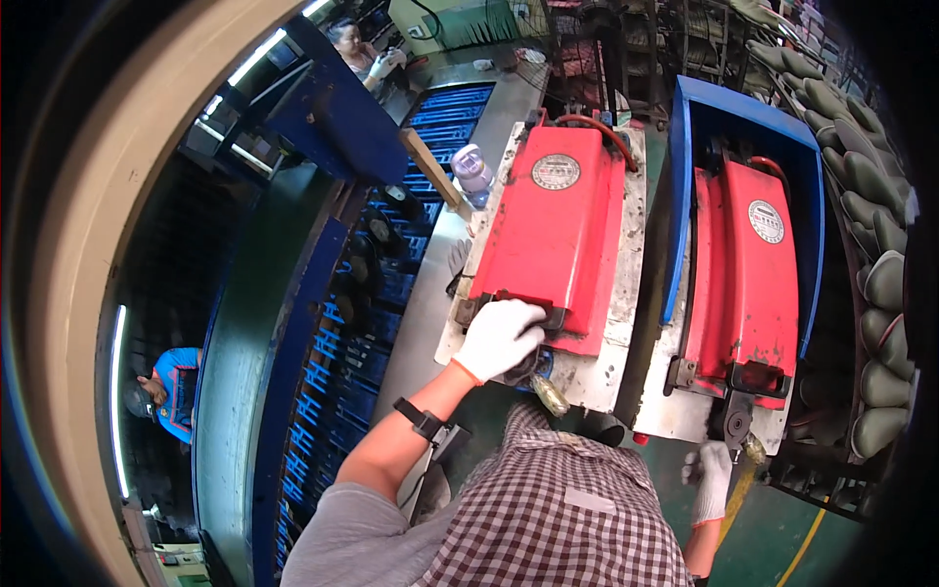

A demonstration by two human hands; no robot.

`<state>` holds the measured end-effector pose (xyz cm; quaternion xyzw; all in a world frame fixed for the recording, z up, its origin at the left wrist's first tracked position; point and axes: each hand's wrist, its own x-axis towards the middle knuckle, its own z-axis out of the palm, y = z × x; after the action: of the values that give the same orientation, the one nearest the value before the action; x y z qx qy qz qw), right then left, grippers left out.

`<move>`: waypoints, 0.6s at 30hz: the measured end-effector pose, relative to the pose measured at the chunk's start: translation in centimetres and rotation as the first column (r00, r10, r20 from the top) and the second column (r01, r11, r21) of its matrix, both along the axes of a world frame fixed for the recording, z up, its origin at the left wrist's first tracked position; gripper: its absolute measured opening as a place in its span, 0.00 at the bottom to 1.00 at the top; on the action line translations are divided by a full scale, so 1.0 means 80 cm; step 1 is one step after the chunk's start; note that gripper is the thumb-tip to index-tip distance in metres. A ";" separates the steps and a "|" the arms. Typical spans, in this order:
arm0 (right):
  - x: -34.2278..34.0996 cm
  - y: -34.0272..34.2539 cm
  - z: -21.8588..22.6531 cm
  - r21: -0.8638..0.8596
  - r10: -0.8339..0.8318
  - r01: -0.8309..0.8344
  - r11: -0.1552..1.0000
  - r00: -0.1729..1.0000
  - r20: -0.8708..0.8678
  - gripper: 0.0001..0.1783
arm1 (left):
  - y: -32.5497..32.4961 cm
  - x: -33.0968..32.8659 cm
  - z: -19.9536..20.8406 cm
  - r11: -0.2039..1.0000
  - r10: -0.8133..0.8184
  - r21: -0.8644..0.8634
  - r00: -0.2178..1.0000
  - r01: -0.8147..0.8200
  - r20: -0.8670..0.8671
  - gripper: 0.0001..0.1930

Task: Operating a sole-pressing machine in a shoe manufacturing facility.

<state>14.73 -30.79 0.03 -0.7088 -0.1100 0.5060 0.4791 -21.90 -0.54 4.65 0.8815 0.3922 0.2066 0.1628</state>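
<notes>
My left hand (501, 338), in a white glove, is closed over the black metal handle (550, 317) at the near end of the left red press machine (548, 220). A tape-wrapped lever grip (550, 396) sticks out below that hand. My right hand (710, 477), also white-gloved, is lower right, its fingers curled beside the black pivot lever (736, 423) of the right red press machine (748, 293). Whatever that hand holds, if anything, is hidden. A second wrapped grip (754, 449) hangs by the lever.
A blue guard (748, 103) surrounds the right machine. Shoe-shaped grey forms (885, 333) fill a rack at right. Left runs a conveyor with blue rollers (455, 117); a lilac bottle-like container (471, 168) stands beside it. One person (360, 54) sits far off, another (176, 391) at far left.
</notes>
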 end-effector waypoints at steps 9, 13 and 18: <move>-0.111 0.202 0.008 0.178 0.689 -0.772 0.611 0.629 0.362 0.22 | 0.041 0.040 0.018 0.903 -0.144 -0.423 0.870 -0.080 -0.472 0.34; -0.188 0.261 0.007 0.126 0.856 -0.884 0.451 0.468 0.218 0.27 | 0.062 0.044 0.013 0.865 -0.222 -0.492 0.805 -0.098 -0.550 0.31; -0.260 0.253 -0.036 -0.145 0.810 -0.924 0.353 0.225 0.541 0.30 | 0.065 0.047 0.013 0.786 -0.257 -0.610 0.841 -0.105 -0.476 0.30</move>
<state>-6.09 -10.55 -2.86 -0.5770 -0.6654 0.4547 0.1324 -18.14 4.68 5.68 0.8170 0.4296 -0.1935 0.3324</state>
